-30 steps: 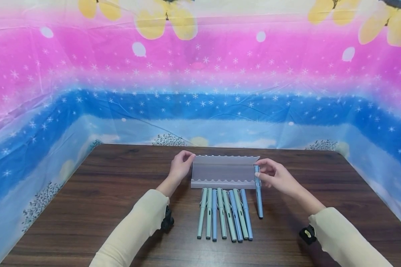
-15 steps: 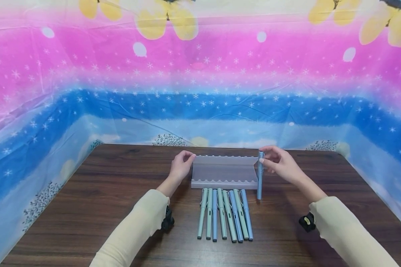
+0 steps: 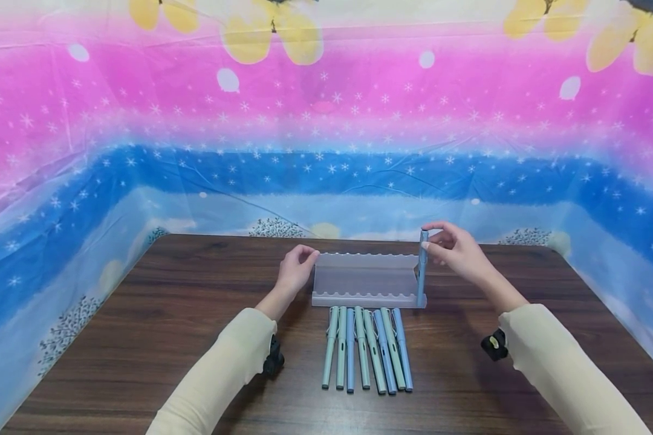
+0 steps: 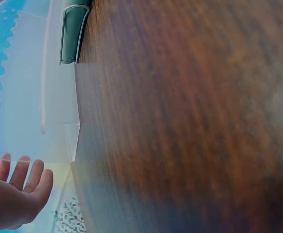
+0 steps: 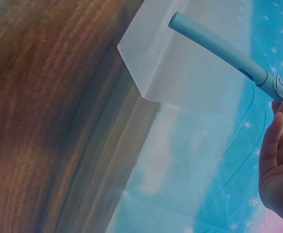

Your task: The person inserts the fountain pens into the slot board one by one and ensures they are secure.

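Observation:
A translucent pen stand (image 3: 364,278) with scalloped front and back edges stands on the table. At its back left corner my left hand (image 3: 294,266) pinches the edge; in the left wrist view that hand (image 4: 22,191) shows its fingers along the stand's end. A blue fountain pen (image 3: 422,266) is in my right hand (image 3: 453,249), gripped near its capped top. It is nearly upright at the stand's right end. The right wrist view shows the pen's barrel end over the stand (image 5: 151,53); whether they touch, I cannot tell.
Several green and blue pens (image 3: 364,350) lie side by side on the brown wooden table (image 3: 196,284), just in front of the stand. A patterned pink and blue cloth (image 3: 326,121) hangs behind the table and along both sides.
My right hand has lifted the blue pen up and away from me, from beside the stand's front right corner to over its right end. The left hand and the stand stay put.

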The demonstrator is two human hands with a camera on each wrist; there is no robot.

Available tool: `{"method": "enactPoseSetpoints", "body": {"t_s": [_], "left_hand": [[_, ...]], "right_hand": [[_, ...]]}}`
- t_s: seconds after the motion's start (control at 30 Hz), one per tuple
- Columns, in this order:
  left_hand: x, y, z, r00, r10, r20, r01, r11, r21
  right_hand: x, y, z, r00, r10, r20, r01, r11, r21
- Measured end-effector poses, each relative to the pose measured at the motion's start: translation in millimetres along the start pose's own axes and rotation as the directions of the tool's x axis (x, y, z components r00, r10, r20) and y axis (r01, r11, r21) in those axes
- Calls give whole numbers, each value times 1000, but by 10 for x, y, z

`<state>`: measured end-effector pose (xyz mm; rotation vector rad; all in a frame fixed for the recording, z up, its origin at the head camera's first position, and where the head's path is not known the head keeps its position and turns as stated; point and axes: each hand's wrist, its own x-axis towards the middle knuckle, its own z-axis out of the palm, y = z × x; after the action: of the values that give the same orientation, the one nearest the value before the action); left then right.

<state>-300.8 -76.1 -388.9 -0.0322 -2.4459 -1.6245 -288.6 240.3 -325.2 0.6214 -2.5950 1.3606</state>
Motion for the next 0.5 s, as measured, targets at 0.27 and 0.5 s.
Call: {"method": "enactPoseSetpoints", "body": {"t_s": [0.27, 0.5], "left_hand": [[2, -7, -4, 1000, 0, 1, 0, 1000, 4], [-1, -16, -3, 1000, 24, 0, -24, 1000, -4]], "right_hand": [[89, -47, 12, 1000, 2, -15, -2, 1000, -29], [71, -240, 18, 999, -33, -22, 33, 999, -9]]}}
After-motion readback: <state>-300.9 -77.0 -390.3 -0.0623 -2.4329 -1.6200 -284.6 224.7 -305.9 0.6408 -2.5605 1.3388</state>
